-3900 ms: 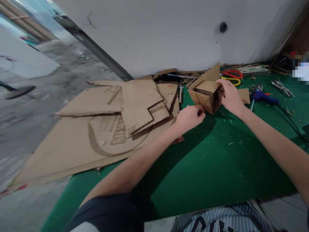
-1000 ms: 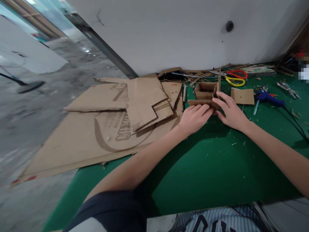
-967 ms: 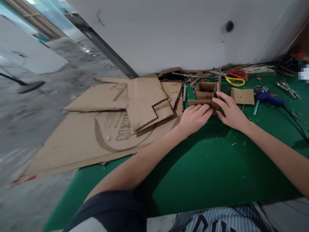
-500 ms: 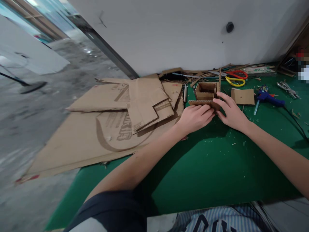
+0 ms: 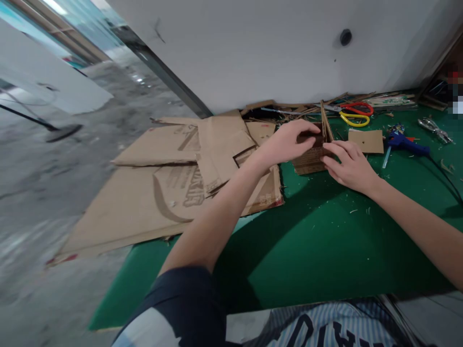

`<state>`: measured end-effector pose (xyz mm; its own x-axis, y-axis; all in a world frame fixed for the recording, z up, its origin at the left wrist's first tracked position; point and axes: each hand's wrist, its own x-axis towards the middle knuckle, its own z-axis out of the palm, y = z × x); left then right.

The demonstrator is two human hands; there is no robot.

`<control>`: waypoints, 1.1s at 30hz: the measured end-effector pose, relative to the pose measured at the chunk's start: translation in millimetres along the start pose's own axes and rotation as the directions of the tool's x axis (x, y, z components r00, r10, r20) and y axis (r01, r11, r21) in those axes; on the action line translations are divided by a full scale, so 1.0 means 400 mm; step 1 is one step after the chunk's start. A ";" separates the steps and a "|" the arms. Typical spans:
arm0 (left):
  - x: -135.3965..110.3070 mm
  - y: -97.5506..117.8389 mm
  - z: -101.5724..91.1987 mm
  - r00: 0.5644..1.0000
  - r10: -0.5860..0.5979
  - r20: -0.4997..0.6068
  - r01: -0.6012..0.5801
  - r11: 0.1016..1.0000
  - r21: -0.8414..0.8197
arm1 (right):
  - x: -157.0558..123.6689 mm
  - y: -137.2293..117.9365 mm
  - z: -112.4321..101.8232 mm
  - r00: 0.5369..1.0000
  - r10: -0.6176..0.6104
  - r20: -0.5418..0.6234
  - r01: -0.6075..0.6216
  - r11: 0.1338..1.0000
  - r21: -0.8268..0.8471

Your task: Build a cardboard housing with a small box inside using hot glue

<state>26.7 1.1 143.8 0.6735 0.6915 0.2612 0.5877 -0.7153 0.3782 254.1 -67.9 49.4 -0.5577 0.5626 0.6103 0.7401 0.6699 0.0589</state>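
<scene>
A small open cardboard box stands on the green table. My left hand reaches over its top, fingers curled on the far rim and into the opening. At the box's near right corner my right hand presses the side with its fingers held together. A thin cardboard panel stands upright at the box's right edge, tilted slightly, just above my right fingers.
Large flattened cardboard sheets lie to the left, overhanging the table edge. Behind the box lie red and yellow scissors, a small cardboard square, a blue glue gun with its cable, pliers and cardboard scraps along the white wall.
My left hand has lifted from the box's front edge and now reaches over its top. The box has tipped so its front wall shows. My right hand stays at the right corner.
</scene>
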 end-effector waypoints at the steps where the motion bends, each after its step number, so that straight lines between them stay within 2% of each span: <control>1: 0.015 -0.002 -0.004 1.000 -0.012 0.007 0.012 1.000 0.002 | -0.001 -0.001 0.000 1.000 0.002 -0.013 -0.002 1.000 -0.009; 6: 0.074 0.003 -0.006 0.990 -0.052 0.132 0.027 0.983 0.181 | -0.005 0.000 0.006 0.997 0.028 -0.070 -0.032 0.998 -0.047; 10: 0.084 0.016 0.014 0.987 -0.139 0.079 0.125 0.979 0.162 | -0.010 -0.001 0.008 0.991 -0.018 -0.134 0.002 0.993 -0.119; 17: 0.071 0.005 0.039 0.991 -0.130 -0.021 0.131 0.990 0.047 | -0.006 -0.004 0.006 0.994 -0.031 -0.107 0.009 0.979 -0.202; 21: 0.070 -0.002 0.042 0.989 -0.141 -0.051 0.142 0.990 0.017 | -0.003 0.004 -0.002 0.992 -0.121 -0.047 0.114 0.985 -0.131; 26: 0.069 -0.001 0.046 0.987 -0.150 -0.052 0.152 0.988 0.034 | -0.007 0.011 -0.010 0.997 -0.074 -0.022 0.074 0.997 -0.009; 30: 0.065 0.005 0.044 0.985 -0.168 -0.049 0.170 0.985 0.038 | -0.006 0.005 -0.012 0.994 -0.073 -0.076 0.071 0.997 -0.029; 33: 0.063 0.006 0.045 0.984 -0.173 -0.053 0.175 0.984 0.034 | -0.004 0.002 -0.013 0.995 -0.076 -0.062 0.073 0.997 -0.040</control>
<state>53.3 15.1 135.2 0.5372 0.8090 0.2386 0.7114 -0.5865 0.3872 257.5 -71.0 52.5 -0.5877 0.4790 0.6521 0.7116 0.6895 0.1349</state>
